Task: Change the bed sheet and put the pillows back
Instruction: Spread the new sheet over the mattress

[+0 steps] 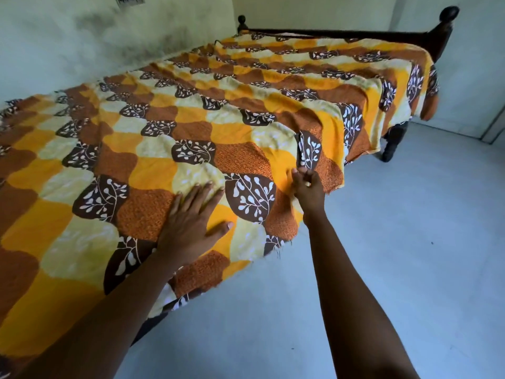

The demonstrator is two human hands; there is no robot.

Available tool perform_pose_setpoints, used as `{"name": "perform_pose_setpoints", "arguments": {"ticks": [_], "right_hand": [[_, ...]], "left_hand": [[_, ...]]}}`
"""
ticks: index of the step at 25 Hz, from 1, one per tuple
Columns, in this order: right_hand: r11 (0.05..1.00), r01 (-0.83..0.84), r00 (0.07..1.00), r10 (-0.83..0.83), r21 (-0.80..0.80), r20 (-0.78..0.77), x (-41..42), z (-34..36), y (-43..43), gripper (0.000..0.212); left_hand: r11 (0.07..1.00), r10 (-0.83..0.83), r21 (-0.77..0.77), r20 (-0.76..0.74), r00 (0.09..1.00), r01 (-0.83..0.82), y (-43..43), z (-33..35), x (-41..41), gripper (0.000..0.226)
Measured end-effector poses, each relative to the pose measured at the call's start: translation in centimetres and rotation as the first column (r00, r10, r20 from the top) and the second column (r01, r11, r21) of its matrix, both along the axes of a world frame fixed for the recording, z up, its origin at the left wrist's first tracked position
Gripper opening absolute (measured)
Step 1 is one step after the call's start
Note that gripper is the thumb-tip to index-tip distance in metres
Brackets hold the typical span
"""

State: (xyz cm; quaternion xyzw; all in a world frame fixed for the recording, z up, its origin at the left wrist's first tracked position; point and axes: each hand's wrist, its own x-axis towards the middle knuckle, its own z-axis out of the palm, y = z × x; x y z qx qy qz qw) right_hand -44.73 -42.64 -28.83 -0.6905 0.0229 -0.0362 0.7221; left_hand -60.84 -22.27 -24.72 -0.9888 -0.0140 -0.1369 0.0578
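Orange, yellow and brown leaf-print bed sheet (169, 149) covers the whole bed, from lower left of the frame to upper right. Its long edge hangs over the side toward the floor. Left hand (191, 217), lower centre: flat, fingers spread, palm pressing the bed sheet onto the mattress. Right hand (307, 191), just right of it at the bed's edge: fingers curled, pinching a fold of the bed sheet where it turns over the side.

Handling, judged: thin woven cloth, light, limp, no stiffness. Creases easily and likely slides over the mattress when pulled, so one hand pins while the other tugs. Frayed threads at the hem, so pull gently. Best hold is the hanging hem or a corner, not the flat middle. Ridges and wrinkles run across the far half, so smoothing is not finished. No pillows in view.

Pale grey smooth floor (410, 255) fills the right side, hard. Dark turned wooden bed leg (393, 143) shows under the hanging cloth, centre right. Dark wooden end rail with round knobs (355, 34) sits at upper right. Pale greenish wall (68, 56) runs along the bed's far side, upper left, with dark smudged stains. Room corner lies behind the rail.
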Motion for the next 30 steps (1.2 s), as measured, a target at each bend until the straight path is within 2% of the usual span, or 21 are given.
{"name": "perform_pose_setpoints", "arguments": {"ticks": [1,4,6,9,12,14,16,18,21,22,24,25,26,27,28,30], "right_hand": [[1.0,0.009,1.0,-0.009,0.002,-0.011,0.7,0.4,0.3,0.017],[0.989,0.033,0.999,-0.038,-0.147,-0.036,2.4,1.5,0.5,0.019],[0.985,0.055,0.997,-0.061,-0.163,-0.035,3.1,1.3,-0.3,0.024],[0.992,0.129,0.987,-0.127,0.013,-0.097,3.9,1.0,-1.7,0.023],[0.984,0.112,0.976,-0.082,0.139,-0.201,2.8,1.2,-1.7,0.028],[0.984,0.072,0.975,-0.035,0.162,-0.221,1.1,0.7,-1.6,0.013],[0.982,0.049,0.967,-0.001,0.182,-0.255,-1.7,0.1,-1.9,0.012],[0.946,0.012,0.937,0.103,0.324,-0.335,-5.6,-0.7,-2.0,0.007],[0.885,-0.006,0.852,0.248,0.465,-0.46,-12.1,-2.7,-1.0,0.007],[0.872,-0.004,0.823,0.281,0.49,-0.493,-13.8,-3.5,-0.5,0.006],[0.852,-0.01,0.764,0.344,0.523,-0.546,-16.6,-4.8,1.1,0.008],[0.841,-0.019,0.734,0.379,0.541,-0.563,-17.5,-5.0,2.1,0.01],[0.827,-0.031,0.703,0.417,0.561,-0.576,-18.2,-5.0,3.1,0.012],[0.808,-0.036,0.666,0.459,0.589,-0.589,-18.8,-4.8,4.2,0.015],[0.787,-0.038,0.63,0.497,0.616,-0.597,-19.2,-4.5,5.3,0.018],[0.76,-0.063,0.584,0.554,0.647,-0.593,-19.9,-4.1,7.4,0.026]], "left_hand": [[1.0,-0.003,-0.005,-0.005,1.0,0.003,0.0,0.0,0.1,0.083],[1.0,0.005,-0.027,-0.014,1.0,-0.005,0.1,0.1,0.0,0.085],[1.0,0.007,-0.021,-0.01,1.0,-0.007,-0.1,0.0,0.0,0.086],[0.999,0.005,-0.032,-0.021,1.0,-0.006,0.1,0.0,0.1,0.085],[0.999,0.0,-0.041,-0.028,1.0,-0.001,0.1,0.1,0.2,0.089],[0.998,0.004,-0.068,-0.052,0.999,-0.008,0.0,0.5,0.1,0.096],[0.989,0.012,-0.144,-0.123,0.992,-0.03,-0.1,1.4,0.3,0.098],[0.952,-0.02,-0.306,-0.104,0.994,-0.013,-0.8,2.3,0.1,0.086],[0.789,-0.023,-0.597,0.206,0.978,0.145,-3.4,1.9,-3.2,0.049],[0.737,0.015,-0.656,0.26,0.966,0.165,-4.5,1.2,-5.0,0.041],[0.569,0.153,-0.815,0.232,0.961,0.107,-6.3,-0.3,-8.5,0.034],[0.412,0.251,-0.91,0.169,0.953,0.053,-6.9,-0.9,-10.1,0.03],[0.207,0.345,-0.978,0.081,0.935,0.008,-7.2,-1.5,-11.3,0.025],[-0.012,0.408,-1.0,-0.014,0.913,-0.01,-7.3,-1.9,-12.4,0.022],[-0.191,0.438,-0.982,-0.092,0.894,-0.007,-7.2,-2.0,-13.3,0.022],[-0.413,0.459,-0.91,-0.181,0.87,0.028,-7.1,-1.8,-14.6,0.025]]}}
